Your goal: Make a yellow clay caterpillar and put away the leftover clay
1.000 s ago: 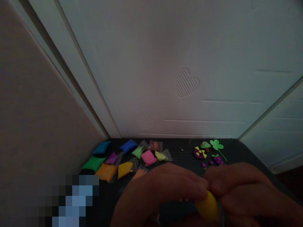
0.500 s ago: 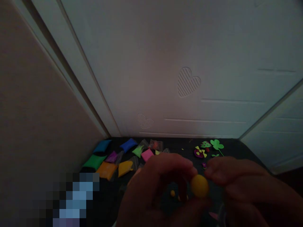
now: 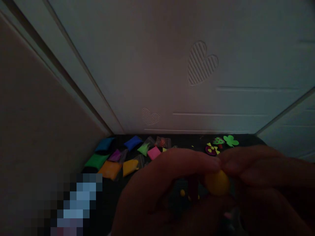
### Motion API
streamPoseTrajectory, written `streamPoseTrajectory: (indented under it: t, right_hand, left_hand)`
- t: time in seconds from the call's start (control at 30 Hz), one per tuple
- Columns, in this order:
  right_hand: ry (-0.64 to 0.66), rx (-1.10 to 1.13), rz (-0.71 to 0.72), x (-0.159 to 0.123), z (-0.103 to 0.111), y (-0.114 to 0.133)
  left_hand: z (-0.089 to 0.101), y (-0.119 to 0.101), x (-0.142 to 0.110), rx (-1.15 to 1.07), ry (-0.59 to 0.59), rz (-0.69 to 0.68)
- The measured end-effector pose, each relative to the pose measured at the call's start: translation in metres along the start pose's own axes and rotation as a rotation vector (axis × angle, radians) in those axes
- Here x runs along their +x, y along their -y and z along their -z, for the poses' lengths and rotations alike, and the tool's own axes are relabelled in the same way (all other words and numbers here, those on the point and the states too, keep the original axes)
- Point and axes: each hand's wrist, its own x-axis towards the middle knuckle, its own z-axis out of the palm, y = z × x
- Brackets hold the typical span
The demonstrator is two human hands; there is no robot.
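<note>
A smooth yellow ball of what looks like modelling clay [image 3: 217, 183] is pinched between the thumb and index finger of my left hand [image 3: 157, 190]. The other left fingers curl behind it, in shadow. My right hand [image 3: 268, 177] comes in from the right, its fingers bent and pressed together. Those fingertips meet the ball's upper right side, close to the left index tip. Whether they pinch something small is hidden. Below, through the gap in my left hand, a small yellow piece [image 3: 182, 192] lies on the dark table.
Coloured clay packets, among them an orange packet [image 3: 110, 169] and a blue packet [image 3: 133, 143], lie at the back left. A purple disc with yellow bits [image 3: 211, 149], a mushroom shape [image 3: 218, 141] and a green clover shape [image 3: 230, 141] sit at the back right. A white panel [image 3: 157, 82] rises behind.
Both hands and the yellow ball have come slightly up and right in view. My right fingertips, just apart from the ball before, now touch it. The camera view has tilted and darkened.
</note>
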Motion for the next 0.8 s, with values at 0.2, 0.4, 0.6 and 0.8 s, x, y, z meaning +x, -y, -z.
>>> streamPoseTrajectory:
  t: [0.2,0.4,0.6,0.8]
  right_hand:
    - [0.181,0.063,-0.105,0.001,0.009,-0.023]
    - [-0.052,-0.034,-0.323,0.012,-0.015,-0.015]
    - [-0.146,-0.094,-0.382,0.017,-0.025,-0.012]
    - [0.010,-0.025,-0.355,0.012,-0.005,-0.019]
  left_hand:
    - [0.009,0.017,0.018,-0.006,0.080,-0.067]
    - [0.000,0.031,0.026,-0.192,0.015,0.135]
    - [0.000,0.043,0.031,-0.386,0.067,0.328]
    - [-0.001,0.039,0.027,-0.401,0.056,0.300]
